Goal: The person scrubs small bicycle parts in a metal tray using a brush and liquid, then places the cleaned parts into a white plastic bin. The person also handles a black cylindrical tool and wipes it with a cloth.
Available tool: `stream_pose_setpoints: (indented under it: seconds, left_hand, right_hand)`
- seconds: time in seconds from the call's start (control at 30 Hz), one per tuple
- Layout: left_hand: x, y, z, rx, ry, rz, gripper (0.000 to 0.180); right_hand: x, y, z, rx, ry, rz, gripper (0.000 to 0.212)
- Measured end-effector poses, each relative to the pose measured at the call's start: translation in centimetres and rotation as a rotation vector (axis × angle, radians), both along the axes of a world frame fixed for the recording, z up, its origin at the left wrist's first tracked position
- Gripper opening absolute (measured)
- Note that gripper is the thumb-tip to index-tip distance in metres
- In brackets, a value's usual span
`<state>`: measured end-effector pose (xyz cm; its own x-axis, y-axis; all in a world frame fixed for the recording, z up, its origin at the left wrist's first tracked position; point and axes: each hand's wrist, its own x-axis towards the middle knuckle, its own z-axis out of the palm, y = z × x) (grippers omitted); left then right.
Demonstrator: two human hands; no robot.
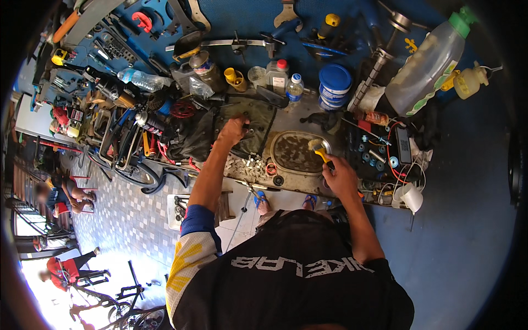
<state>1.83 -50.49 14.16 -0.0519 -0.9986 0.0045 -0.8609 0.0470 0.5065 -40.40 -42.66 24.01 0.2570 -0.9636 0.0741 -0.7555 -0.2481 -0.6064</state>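
Note:
My right hand (340, 176) is closed round the yellow handle of a small brush (320, 154). Its pale bristles are at the right edge of an oval metal tray (273, 159) with murky brown liquid in it. Further left, my left hand (235, 130) reaches down to a dark green cloth (259, 111), its fingers drawn together; what they hold, if anything, is too small to make out. Between the hands, near the bench's front edge, lies a pile of small metal parts (250, 166), beside a reddish ring (270, 169).
Bottles, a yellow container (235, 80) and a blue-lidded tub (335, 85) line the back of the bench. At right are loose nuts, wires and a large green-capped bottle (426, 69). Bicycle parts crowd the left. Beyond, one person (63, 192) sits and another (66, 269) is near a bicycle.

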Motion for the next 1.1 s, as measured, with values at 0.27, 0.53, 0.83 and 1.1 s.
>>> stream_pose_setpoints:
  seconds: [0.27,0.53,0.83,1.1]
  left_hand:
    - [-1.3,-0.9,0.6,0.057,-0.152,0.121,0.025]
    - [-2.5,0.3,2.0,-0.198,0.178,0.169,0.028]
    - [-19.0,5.2,4.2,-0.025,0.824,0.182,0.024]
    - [-20.0,5.3,0.0,0.063,0.866,0.238,0.025]
  right_hand:
    - [0.2,-1.1,1.7,0.029,-0.169,0.053,0.033]
    - [1.1,-2.9,0.6,0.045,-0.109,0.077,0.034]
    - [0.4,-5.0,-5.3,0.166,-0.187,-0.017,0.04]
    - [3.9,-4.5,-2.0,0.336,-0.659,0.001,0.035]
